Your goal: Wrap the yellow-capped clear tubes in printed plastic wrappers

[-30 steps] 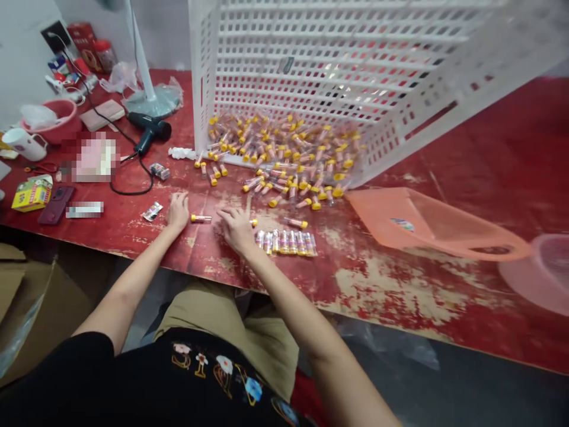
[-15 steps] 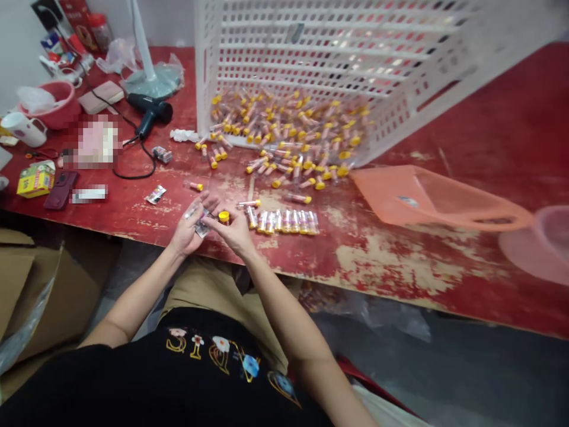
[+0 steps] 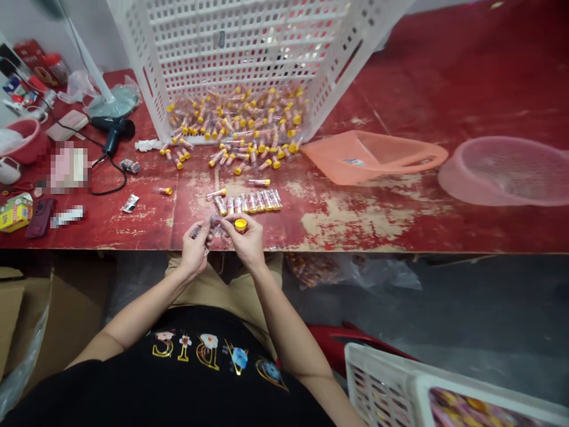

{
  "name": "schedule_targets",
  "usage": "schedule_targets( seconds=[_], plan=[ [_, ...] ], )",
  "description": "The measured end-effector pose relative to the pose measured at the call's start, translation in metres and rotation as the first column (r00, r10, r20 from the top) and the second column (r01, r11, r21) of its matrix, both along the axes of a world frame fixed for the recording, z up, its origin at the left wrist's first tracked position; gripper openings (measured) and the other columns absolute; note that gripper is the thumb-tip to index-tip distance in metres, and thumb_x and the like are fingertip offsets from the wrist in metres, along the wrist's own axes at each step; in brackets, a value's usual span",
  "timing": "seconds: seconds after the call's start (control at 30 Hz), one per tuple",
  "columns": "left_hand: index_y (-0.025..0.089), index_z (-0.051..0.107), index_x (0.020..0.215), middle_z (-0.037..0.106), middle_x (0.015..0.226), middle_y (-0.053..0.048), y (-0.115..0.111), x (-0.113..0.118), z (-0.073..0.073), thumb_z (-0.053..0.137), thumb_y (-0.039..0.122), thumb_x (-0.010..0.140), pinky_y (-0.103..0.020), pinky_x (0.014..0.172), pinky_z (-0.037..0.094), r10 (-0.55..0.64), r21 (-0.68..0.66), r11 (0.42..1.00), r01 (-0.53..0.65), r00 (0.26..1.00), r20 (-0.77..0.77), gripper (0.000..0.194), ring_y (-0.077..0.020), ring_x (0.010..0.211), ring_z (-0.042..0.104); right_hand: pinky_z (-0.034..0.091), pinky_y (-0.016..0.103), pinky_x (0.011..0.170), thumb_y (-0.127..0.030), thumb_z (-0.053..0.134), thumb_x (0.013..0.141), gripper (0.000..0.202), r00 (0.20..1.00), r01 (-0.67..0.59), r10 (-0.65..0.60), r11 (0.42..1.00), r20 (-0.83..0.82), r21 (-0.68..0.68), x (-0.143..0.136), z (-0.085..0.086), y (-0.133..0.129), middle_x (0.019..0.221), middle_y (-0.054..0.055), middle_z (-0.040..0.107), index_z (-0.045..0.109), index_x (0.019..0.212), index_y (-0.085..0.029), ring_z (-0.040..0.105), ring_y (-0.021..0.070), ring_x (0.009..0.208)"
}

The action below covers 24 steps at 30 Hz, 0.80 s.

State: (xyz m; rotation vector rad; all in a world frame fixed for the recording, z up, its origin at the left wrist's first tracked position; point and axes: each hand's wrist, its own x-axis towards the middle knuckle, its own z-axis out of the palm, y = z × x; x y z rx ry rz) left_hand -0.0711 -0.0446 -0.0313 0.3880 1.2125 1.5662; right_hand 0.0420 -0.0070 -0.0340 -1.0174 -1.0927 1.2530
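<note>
My left hand is closed around a small clear wrapper with dark print, partly hidden by the fingers. The thumb and forefinger of my right hand meet it from the other side. A round yellow cap is also held in my right hand, its hollow facing up; anything below it is hidden. Just beyond my hands lies a row of clear tubes with yellow caps, side by side. Single capped tubes lie loose around the row.
A white plastic crate lies tipped toward me, capped tubes spilling from it. Right of it are an orange scoop and a pink basket. A hair dryer, lamp base and phone are left. Another crate stands lower right.
The view has swung right and down. My left hand has gone from an open palm to closed fingers, and both hands have drawn together at the wrapper. The yellow cap stays in my right hand.
</note>
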Motion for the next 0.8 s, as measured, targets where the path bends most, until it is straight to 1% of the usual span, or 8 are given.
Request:
schedule_targets(
  seconds=[0.13, 0.27, 0.4, 0.5, 0.6, 0.67, 0.73, 0.8],
  plan=[
    [0.016, 0.064, 0.081, 0.067, 0.081, -0.003, 0.008, 0.01, -0.004, 0.084, 0.046, 0.068, -0.02, 0.058, 0.05, 0.044, 0.075, 0.997, -0.036, 0.994, -0.104, 0.039, -0.0104, 0.066, 0.065, 0.041, 0.02, 0.052, -0.04, 0.082, 0.068, 0.029, 0.956, 0.22, -0.239, 0.967, -0.169, -0.125, 0.011, -0.006, -0.006, 0.073, -0.002, 0.064, 0.069, 0.08, -0.018, 0.052, 0.0088, 0.061],
    [0.015, 0.067, 0.088, 0.067, 0.081, -0.003, 0.005, 0.015, -0.008, 0.082, 0.037, 0.066, -0.019, 0.055, 0.048, -0.134, 0.059, 0.988, 0.144, 0.981, -0.139, 0.035, -0.0106, 0.066, 0.063, 0.037, 0.018, 0.049, -0.041, 0.089, 0.055, 0.041, 0.843, 0.295, -0.404, 0.899, -0.355, -0.323, 0.019, -0.013, -0.013, 0.071, -0.005, 0.062, 0.067, 0.08, -0.017, 0.048, 0.0052, 0.056],
    [0.016, 0.055, 0.068, 0.05, 0.056, 0.004, -0.004, 0.026, -0.006, 0.075, 0.04, 0.072, -0.015, 0.042, 0.032, -0.266, 0.01, 0.964, 0.267, 0.96, -0.087, 0.032, -0.0047, 0.046, 0.044, 0.034, 0.018, 0.045, -0.046, 0.089, 0.054, 0.046, 0.81, 0.284, -0.429, 0.883, -0.4, -0.372, 0.019, -0.016, -0.023, 0.068, -0.006, 0.06, 0.065, 0.081, -0.019, 0.044, 0.0035, 0.05],
    [0.017, 0.056, 0.077, 0.039, 0.049, 0.01, -0.012, 0.038, -0.006, 0.078, 0.049, 0.072, -0.016, 0.038, 0.02, -0.361, 0.003, 0.931, 0.364, 0.924, -0.127, 0.039, -0.0029, 0.038, 0.029, 0.036, 0.018, 0.046, -0.046, 0.089, 0.053, 0.046, 0.787, 0.283, -0.443, 0.878, -0.429, -0.387, 0.011, -0.013, -0.036, 0.067, -0.007, 0.059, 0.064, 0.08, -0.019, 0.044, 0.0029, 0.049],
    [0.016, 0.064, 0.091, 0.043, 0.049, 0.01, -0.016, 0.043, -0.008, 0.083, 0.051, 0.066, -0.018, 0.039, 0.022, -0.384, 0.008, 0.919, 0.395, 0.898, -0.215, 0.047, -0.0037, 0.039, 0.029, 0.041, 0.018, 0.049, -0.045, 0.09, 0.051, 0.046, 0.777, 0.268, -0.432, 0.885, -0.457, -0.38, 0.005, -0.009, -0.049, 0.07, -0.006, 0.062, 0.063, 0.078, -0.019, 0.047, 0.0035, 0.052],
    [0.015, 0.067, 0.084, 0.049, 0.051, 0.007, -0.016, 0.038, -0.007, 0.083, 0.051, 0.066, -0.018, 0.042, 0.027, -0.337, 0.028, 0.931, 0.363, 0.889, -0.309, 0.043, -0.0045, 0.042, 0.035, 0.041, 0.018, 0.048, -0.044, 0.09, 0.052, 0.044, 0.778, 0.25, -0.417, 0.892, -0.47, -0.378, 0.008, -0.008, -0.056, 0.068, -0.005, 0.062, 0.064, 0.077, -0.019, 0.049, 0.0043, 0.052],
    [0.014, 0.069, 0.076, 0.054, 0.055, 0.003, -0.013, 0.026, 0.001, 0.083, 0.048, 0.067, -0.019, 0.048, 0.035, -0.398, 0.016, 0.892, 0.452, 0.803, -0.444, 0.038, -0.0066, 0.048, 0.043, 0.039, 0.017, 0.046, -0.04, 0.091, 0.053, 0.04, 0.807, 0.229, -0.38, 0.907, -0.453, -0.353, 0.02, -0.005, -0.061, 0.068, -0.005, 0.064, 0.068, 0.079, -0.02, 0.049, 0.0048, 0.051],
    [0.014, 0.072, 0.07, 0.063, 0.061, -0.001, -0.011, 0.01, 0.014, 0.085, 0.044, 0.064, -0.021, 0.055, 0.043, -0.58, -0.074, 0.746, 0.661, 0.591, -0.561, 0.033, -0.0105, 0.056, 0.053, 0.043, 0.018, 0.051, -0.035, 0.09, 0.055, 0.037, 0.896, 0.177, -0.266, 0.948, -0.355, -0.263, 0.037, 0.0, -0.065, 0.073, -0.003, 0.068, 0.073, 0.083, -0.02, 0.055, 0.0062, 0.056]
  ],
)
